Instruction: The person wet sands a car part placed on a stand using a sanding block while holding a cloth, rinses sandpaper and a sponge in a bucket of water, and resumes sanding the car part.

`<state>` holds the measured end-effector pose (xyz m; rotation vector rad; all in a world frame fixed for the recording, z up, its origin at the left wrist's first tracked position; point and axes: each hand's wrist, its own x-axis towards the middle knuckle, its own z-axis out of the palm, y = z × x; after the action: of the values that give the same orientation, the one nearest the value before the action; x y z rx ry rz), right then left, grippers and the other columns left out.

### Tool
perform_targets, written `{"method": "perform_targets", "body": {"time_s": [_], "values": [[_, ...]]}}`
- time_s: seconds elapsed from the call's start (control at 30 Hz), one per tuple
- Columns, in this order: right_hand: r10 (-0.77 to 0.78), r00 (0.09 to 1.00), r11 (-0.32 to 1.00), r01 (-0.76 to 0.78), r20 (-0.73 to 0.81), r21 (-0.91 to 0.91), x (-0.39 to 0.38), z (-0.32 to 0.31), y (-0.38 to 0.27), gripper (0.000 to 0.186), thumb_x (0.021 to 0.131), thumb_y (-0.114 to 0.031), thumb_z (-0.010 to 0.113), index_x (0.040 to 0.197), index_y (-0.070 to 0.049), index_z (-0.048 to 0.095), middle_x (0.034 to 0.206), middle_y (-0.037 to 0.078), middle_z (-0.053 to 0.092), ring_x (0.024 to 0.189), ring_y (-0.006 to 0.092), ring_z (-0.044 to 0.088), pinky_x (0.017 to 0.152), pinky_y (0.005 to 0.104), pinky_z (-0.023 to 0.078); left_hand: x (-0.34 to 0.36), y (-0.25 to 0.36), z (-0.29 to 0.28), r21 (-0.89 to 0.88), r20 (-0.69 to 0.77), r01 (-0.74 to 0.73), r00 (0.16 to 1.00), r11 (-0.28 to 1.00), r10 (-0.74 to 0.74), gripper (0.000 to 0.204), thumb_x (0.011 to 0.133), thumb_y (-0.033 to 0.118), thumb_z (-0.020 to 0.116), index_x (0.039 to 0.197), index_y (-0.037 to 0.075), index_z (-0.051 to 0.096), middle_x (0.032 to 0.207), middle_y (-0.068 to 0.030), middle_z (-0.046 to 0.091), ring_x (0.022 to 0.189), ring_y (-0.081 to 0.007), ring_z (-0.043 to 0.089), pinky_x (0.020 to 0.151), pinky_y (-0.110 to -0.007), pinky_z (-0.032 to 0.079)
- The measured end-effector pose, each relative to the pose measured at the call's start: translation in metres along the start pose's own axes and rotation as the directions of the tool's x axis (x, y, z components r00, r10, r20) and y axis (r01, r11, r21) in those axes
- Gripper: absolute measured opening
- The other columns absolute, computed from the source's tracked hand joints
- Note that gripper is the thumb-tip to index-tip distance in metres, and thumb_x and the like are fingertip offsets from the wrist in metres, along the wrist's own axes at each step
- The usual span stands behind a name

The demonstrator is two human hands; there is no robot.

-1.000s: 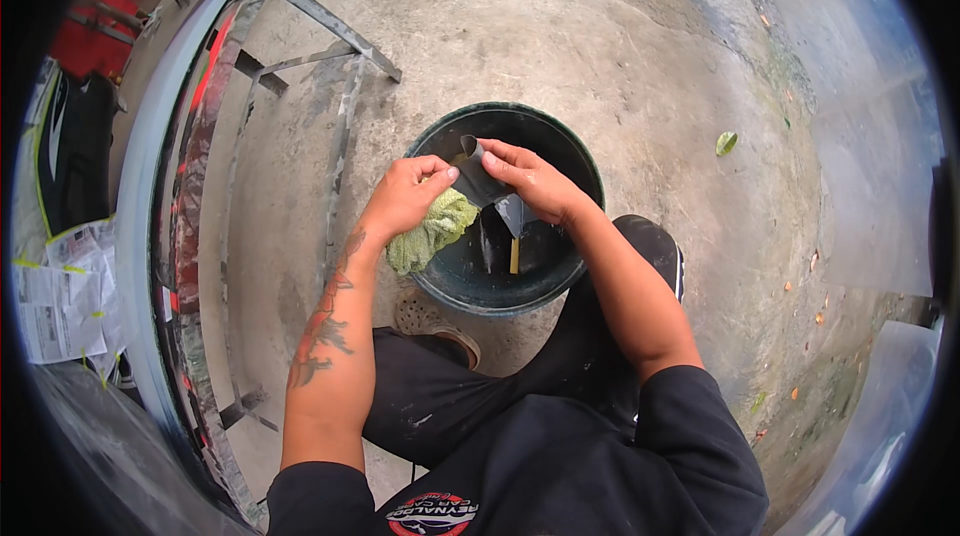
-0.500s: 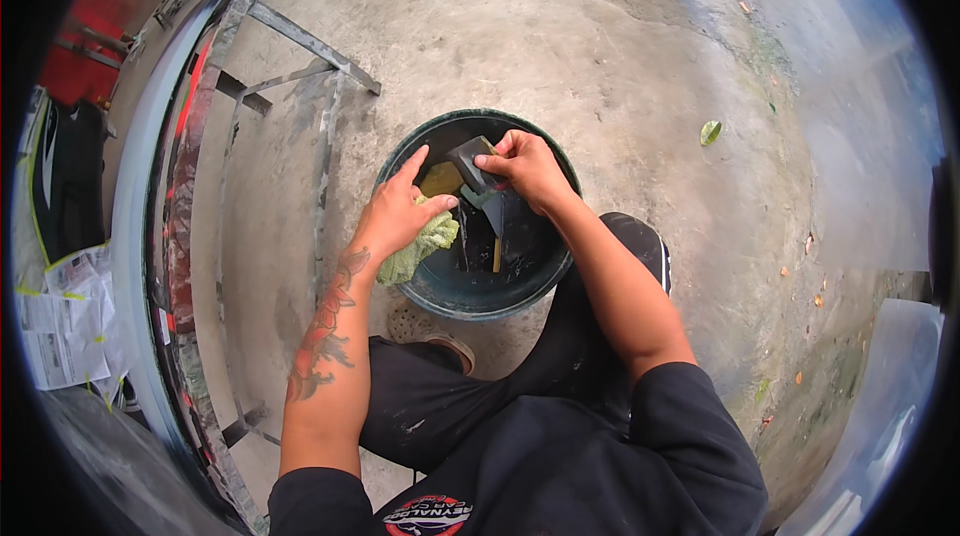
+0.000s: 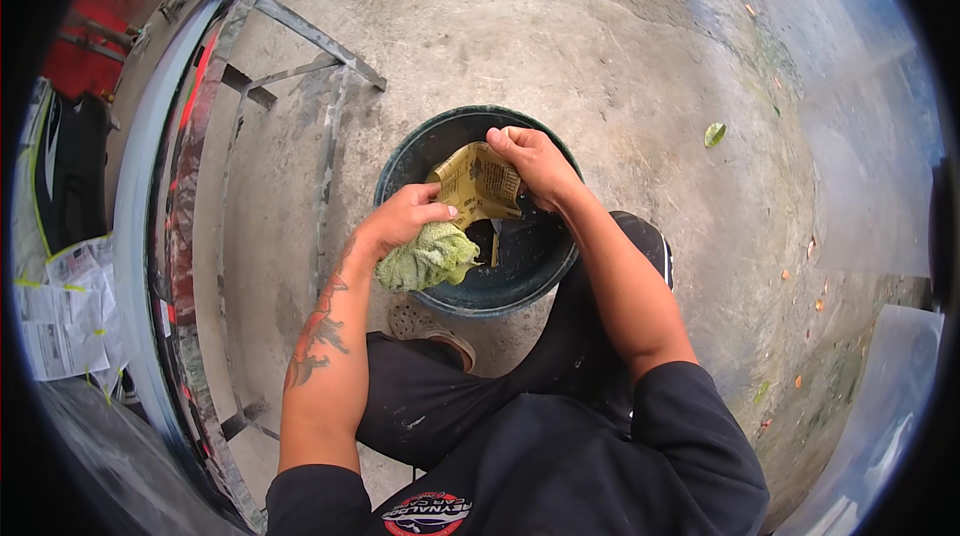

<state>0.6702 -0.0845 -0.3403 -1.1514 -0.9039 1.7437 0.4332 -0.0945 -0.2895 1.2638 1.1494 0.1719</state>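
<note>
Both my hands are over a dark green round tub (image 3: 400,158). A curved sheet of sandpaper (image 3: 478,179), its gold printed backing showing, spans between them above the tub. My right hand (image 3: 537,164) grips its far right part, thumb on top. My left hand (image 3: 402,219) pinches its near left edge, with the other fingers mostly hidden. A yellow-green cloth (image 3: 428,258) bunches under my left hand and over the tub's near left rim; whether that hand also grips it I cannot tell. A narrow yellowish strip (image 3: 495,248) shows inside the tub.
To the left, a worn metal stand (image 3: 318,39) is beside a long panel edge. Masking paper (image 3: 70,321) lies farther left. My shoe (image 3: 425,328) is just below the tub. A green leaf (image 3: 714,135) lies on the concrete floor at the right.
The dark grey folded piece in my right hand no longer shows; the gold sheet is now spread between both hands. My left fingers have closed from a pointing pose. The cloth looks bulkier.
</note>
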Motion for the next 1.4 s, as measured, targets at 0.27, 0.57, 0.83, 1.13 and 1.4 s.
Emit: {"method": "perform_targets", "body": {"time_s": [0.27, 0.57, 0.83, 1.13, 1.4], "values": [[-0.033, 0.998, 0.963, 0.018, 0.05, 0.268, -0.005, -0.025, -0.014, 0.024, 0.102, -0.031, 0.065, 0.106, -0.007, 0.065, 0.074, -0.004, 0.058, 0.057, 0.0044, 0.05, 0.053, 0.0214, 0.042, -0.003, 0.0, -0.006, -0.229, 0.061, 0.016, 0.998, 0.973, -0.002, 0.043, 0.09, 0.017, 0.064, 0.125, -0.007, 0.063, 0.114, -0.0113, 0.072, 0.101, -0.0172, 0.068, 0.093, -0.03, 0.051], [-0.102, 0.99, 0.949, 0.068, 0.094, 0.307, -0.013, -0.016, -0.014, 0.023, 0.101, -0.033, 0.066, 0.108, -0.012, 0.06, 0.089, -0.002, 0.065, 0.078, 0.0081, 0.064, 0.068, 0.0262, 0.053, -0.003, -0.003, -0.006, -0.306, 0.088, -0.031, 0.994, 0.952, 0.061, 0.045, 0.09, 0.017, 0.064, 0.127, -0.008, 0.061, 0.115, -0.0118, 0.071, 0.101, -0.0178, 0.068, 0.093, -0.03, 0.052], [-0.301, 0.826, 0.806, 0.488, 0.476, -0.336, -0.03, 0.012, 0.01, 0.063, 0.079, -0.016, 0.087, 0.133, -0.004, 0.056, 0.125, 0.007, 0.063, 0.121, 0.0232, 0.06, 0.105, 0.036, 0.046, 0.006, -0.001, 0.001, -0.111, 0.053, -0.102, 0.993, 0.989, 0.108, 0.055, 0.091, 0.037, 0.076, 0.126, -0.004, 0.064, 0.115, -0.0081, 0.07, 0.103, -0.0163, 0.064, 0.092, -0.032, 0.05], [-0.276, 0.95, 0.25, 0.216, 0.144, -0.944, 0.002, -0.013, 0.052, 0.015, 0.092, -0.005, 0.057, 0.106, -0.009, 0.059, 0.107, 0.017, 0.066, 0.098, 0.0389, 0.067, 0.077, 0.0514, 0.054, 0.038, -0.013, 0.006, 0.491, -0.253, 0.035, 0.962, 0.87, 0.104, 0.055, 0.078, 0.05, 0.082, 0.107, 0.005, 0.071, 0.107, -0.0199, 0.073, 0.108, -0.0348, 0.07, 0.092, -0.043, 0.054], [0.229, 0.957, -0.175, 0.219, 0.177, -0.96, 0.051, -0.008, 0.157, 0.028, 0.092, -0.014, 0.058, 0.117, -0.012, 0.07, 0.117, 0.021, 0.071, 0.11, 0.0355, 0.07, 0.095, 0.0451, 0.056, 0.09, -0.087, 0.087, 0.887, -0.306, 0.383, 0.906, 0.257, -0.292, 0.094, 0.081, 0.054, 0.077, 0.159, 0.022, 0.035, 0.166, -0.0084, 0.03, 0.145, -0.0548, 0.031, 0.11, -0.078, 0.025]]}}
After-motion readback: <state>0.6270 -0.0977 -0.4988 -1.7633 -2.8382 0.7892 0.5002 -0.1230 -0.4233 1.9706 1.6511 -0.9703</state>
